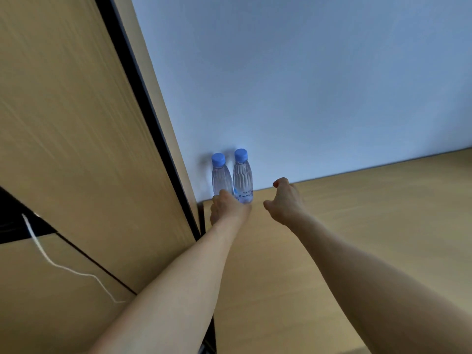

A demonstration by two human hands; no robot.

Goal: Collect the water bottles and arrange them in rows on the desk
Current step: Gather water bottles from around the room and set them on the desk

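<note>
Forearms: two, both mine and bare. My left forearm (184, 290) and right forearm (370, 277) fill the bottom of the view and reach away from me over the desk (357, 213). Both elbows are cut off by the lower border.
Hands: two. My left hand (228, 208) is at the foot of the bottles, and my right hand (283, 200) is near them on the right.
Bottles: two clear water bottles, upright and side by side, at the desk's far left corner against the wall (306, 85). They are the left bottle (221, 178) and the right bottle (242, 177).
Caps (241, 154): two, blue, one on each bottle.
Other things: one wooden cabinet panel (76, 123) on the left, one black edge (144, 98) running down it, and one white cable (55, 263) trailing across its lower part.
Hidden: my left hand covers the lower part of the left bottle and the base of the right bottle, so I cannot see where either meets the desk. The print on the right bottle's label is too small to read. The cabinet panel is blurred.
Left hand pose: the back of the hand faces me, and the fingers turn down and away, out of sight. It lies against the left bottle, but I cannot tell whether it grips it.
Right hand pose: it is over the desk, apart from the right bottle. The fingers are curled into the palm, the thumb sticks out to the left, and it holds nothing.
</note>
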